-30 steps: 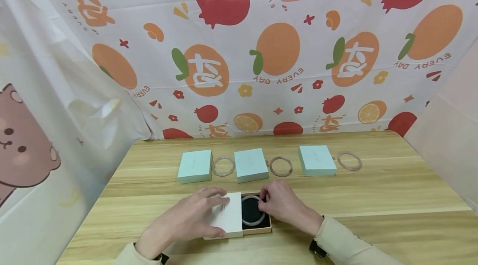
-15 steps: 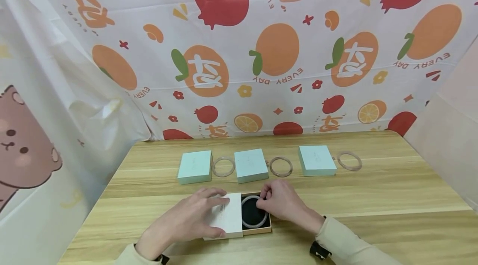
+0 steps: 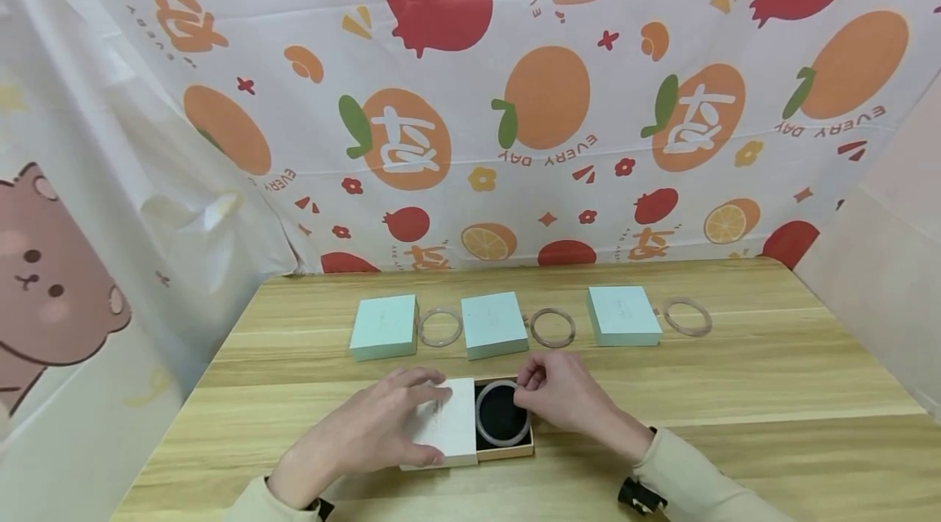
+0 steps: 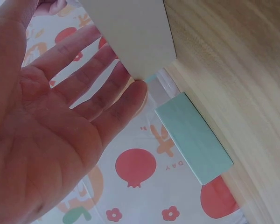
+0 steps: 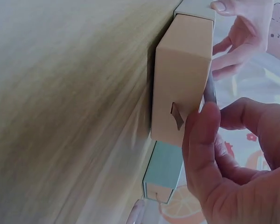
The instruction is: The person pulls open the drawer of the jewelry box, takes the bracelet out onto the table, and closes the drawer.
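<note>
My left hand (image 3: 367, 428) spans the white cover (image 3: 457, 416) of a jewellery box, its thumb at the near edge and its fingers toward the far edge. From the cover's right side, a tan drawer (image 3: 507, 453) is partly slid out, showing a black pad (image 3: 501, 408). Between thumb and fingertips, my right hand (image 3: 566, 393) pinches a pale bangle (image 3: 504, 443) by its right side, over the pad. In the right wrist view the bangle (image 5: 210, 91) shows beside the drawer's rim. How far it is off the pad I cannot tell.
Across the back of the wooden table (image 3: 294, 359) lie three mint boxes (image 3: 384, 326), (image 3: 494, 324), (image 3: 625, 314). A bangle (image 3: 439, 344) lies right of the left box, another bangle (image 3: 553, 344) right of the middle one, and a third bangle (image 3: 687, 332) at far right. A fruit-print cloth (image 3: 456, 113) hangs behind.
The right hand has shifted slightly right, and the bangle in it has moved right and a little toward the far side. The left hand and box have stayed in place.
</note>
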Demonstrator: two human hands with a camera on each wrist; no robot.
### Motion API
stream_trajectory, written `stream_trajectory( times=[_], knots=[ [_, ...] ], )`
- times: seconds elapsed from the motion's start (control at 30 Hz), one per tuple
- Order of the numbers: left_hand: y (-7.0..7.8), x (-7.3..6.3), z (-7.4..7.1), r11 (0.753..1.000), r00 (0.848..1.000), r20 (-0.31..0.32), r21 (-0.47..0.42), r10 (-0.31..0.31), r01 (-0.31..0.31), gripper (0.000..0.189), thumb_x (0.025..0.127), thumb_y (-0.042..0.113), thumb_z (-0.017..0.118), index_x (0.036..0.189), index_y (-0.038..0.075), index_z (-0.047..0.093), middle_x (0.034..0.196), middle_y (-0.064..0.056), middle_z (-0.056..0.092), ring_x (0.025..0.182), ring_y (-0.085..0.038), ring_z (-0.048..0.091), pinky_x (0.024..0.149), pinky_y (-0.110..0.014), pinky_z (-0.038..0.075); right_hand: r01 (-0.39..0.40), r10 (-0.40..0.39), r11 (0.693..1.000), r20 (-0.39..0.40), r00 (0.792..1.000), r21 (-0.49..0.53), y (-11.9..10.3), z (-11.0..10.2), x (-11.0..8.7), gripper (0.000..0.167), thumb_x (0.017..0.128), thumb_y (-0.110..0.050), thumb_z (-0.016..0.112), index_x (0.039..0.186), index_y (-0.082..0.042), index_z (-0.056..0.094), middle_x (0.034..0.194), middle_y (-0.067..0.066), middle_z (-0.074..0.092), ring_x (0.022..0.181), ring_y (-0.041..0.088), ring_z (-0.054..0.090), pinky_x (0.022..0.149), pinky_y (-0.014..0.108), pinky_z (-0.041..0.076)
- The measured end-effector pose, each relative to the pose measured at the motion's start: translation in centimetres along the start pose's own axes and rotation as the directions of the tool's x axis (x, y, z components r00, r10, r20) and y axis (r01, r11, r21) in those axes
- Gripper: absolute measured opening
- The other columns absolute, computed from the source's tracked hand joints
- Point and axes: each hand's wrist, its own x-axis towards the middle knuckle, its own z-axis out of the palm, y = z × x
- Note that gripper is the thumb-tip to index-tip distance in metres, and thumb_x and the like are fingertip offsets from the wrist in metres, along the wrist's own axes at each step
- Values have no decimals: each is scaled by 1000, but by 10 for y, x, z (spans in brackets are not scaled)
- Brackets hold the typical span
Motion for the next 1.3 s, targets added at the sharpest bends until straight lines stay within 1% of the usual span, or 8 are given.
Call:
stream_trajectory(
  times=[0.17,0.3,0.37,0.5,0.7,1.0,1.13,1.3],
  knots=[
    [0,0,0,1000,1000,3,-4,2,-2,68,74,47,88,130,14,70,137,-4,64,125,-25,61,102,-48,54,30,-32,999,28,999,38,3,-5,-1,14,80,-1,68,93,-6,72,74,-4,64,66,7,57,58,19,47],
    [0,1,-1,1000,1000,7,-2,-6,6,67,74,46,88,130,14,70,137,-4,64,126,-25,60,102,-48,54,52,-58,995,60,997,85,4,-9,-3,17,82,2,69,98,-2,73,78,-1,65,68,7,59,60,19,50],
    [0,1,-1,1000,1000,10,-5,-9,9,67,74,46,88,130,14,70,138,-4,64,126,-25,60,102,-48,54,42,-52,991,80,995,124,6,-11,-4,17,84,3,69,100,1,73,79,1,67,68,8,62,59,20,53],
    [0,1,-2,1000,1000,13,-10,-11,11,66,74,45,88,130,14,71,138,-4,64,126,-25,60,102,-48,54,-12,-12,978,114,993,210,8,-12,-7,21,85,6,66,105,4,72,81,6,67,66,16,66,57,26,57],
    [0,1,-1,1000,1000,2,-13,-3,3,66,73,44,88,129,13,71,137,-5,64,126,-26,60,102,-49,54,-68,32,953,125,992,297,16,-21,-14,24,87,5,67,111,7,70,86,13,68,69,19,67,61,34,62],
    [2,1,2,999,1000,18,-35,-19,20,66,72,43,90,127,13,71,139,-6,63,126,-28,59,101,-50,54,-148,118,932,108,987,330,34,-45,-27,29,90,4,65,118,11,65,94,18,67,76,20,67,66,33,63],
    [2,1,1,999,1000,17,-28,-22,23,65,73,44,90,127,13,71,138,-5,63,126,-26,59,100,-49,55,-169,152,932,76,985,322,45,-54,-31,29,91,3,66,119,11,65,96,18,66,79,22,67,66,33,63],
    [2,1,0,1000,1000,14,-18,-16,16,65,73,44,90,127,14,72,137,-5,64,124,-26,60,100,-49,55,-196,195,940,32,980,279,55,-60,-36,28,89,3,68,116,10,67,94,15,66,76,21,66,64,31,62]
  ],
)
